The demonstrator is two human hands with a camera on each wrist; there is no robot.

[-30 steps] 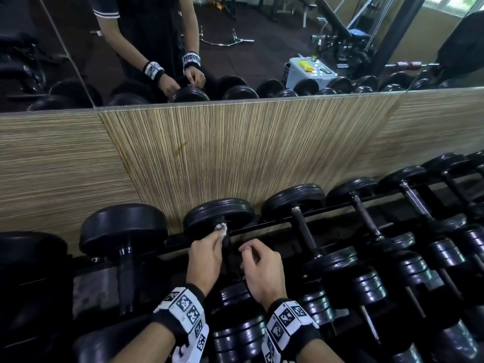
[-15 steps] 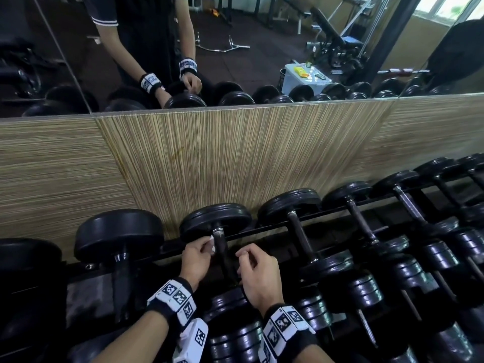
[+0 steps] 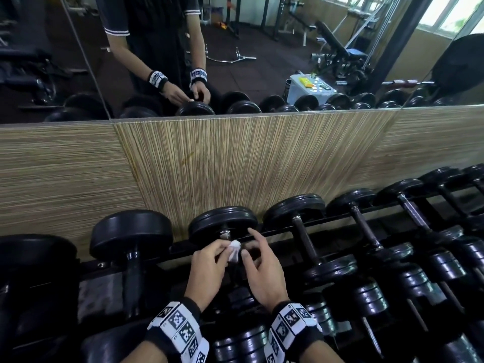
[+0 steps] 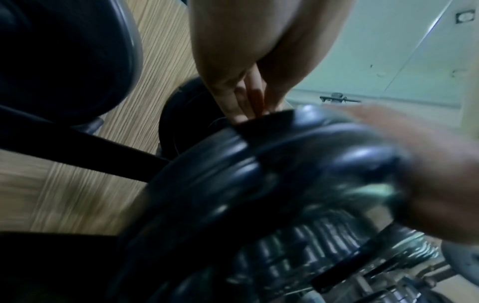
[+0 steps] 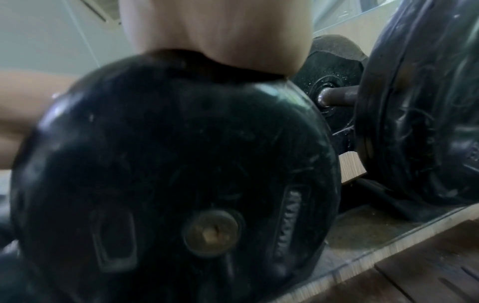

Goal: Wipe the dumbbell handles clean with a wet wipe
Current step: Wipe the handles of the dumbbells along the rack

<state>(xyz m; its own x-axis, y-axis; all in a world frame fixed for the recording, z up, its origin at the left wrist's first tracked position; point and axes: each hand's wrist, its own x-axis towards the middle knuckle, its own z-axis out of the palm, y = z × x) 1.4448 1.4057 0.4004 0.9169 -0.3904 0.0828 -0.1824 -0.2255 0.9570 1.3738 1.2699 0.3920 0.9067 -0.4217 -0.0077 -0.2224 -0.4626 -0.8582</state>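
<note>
A small white wet wipe (image 3: 234, 251) is pinched in the fingers of my left hand (image 3: 225, 251), over the far end of the handle of a black dumbbell (image 3: 222, 221) on the rack. Both hands hide most of that handle; only its metal collar (image 3: 224, 235) shows. My right hand (image 3: 247, 243) hovers just right of the wipe with fingers spread and loosely bent, its thumb beside the wipe. In the left wrist view my left hand's fingers (image 4: 246, 98) reach down behind the near plate (image 4: 285, 164). The right wrist view is filled by that plate (image 5: 181, 164).
Several more black dumbbells (image 3: 309, 239) lie side by side on the rack (image 3: 327, 222), left and right of the one under my hands. A striped wood panel (image 3: 262, 166) rises right behind the rack, with a mirror (image 3: 262, 61) above it.
My left hand slid the wipe back along the handle, then up to its far end. My right hand uncurled and spread its fingers beside the wipe.
</note>
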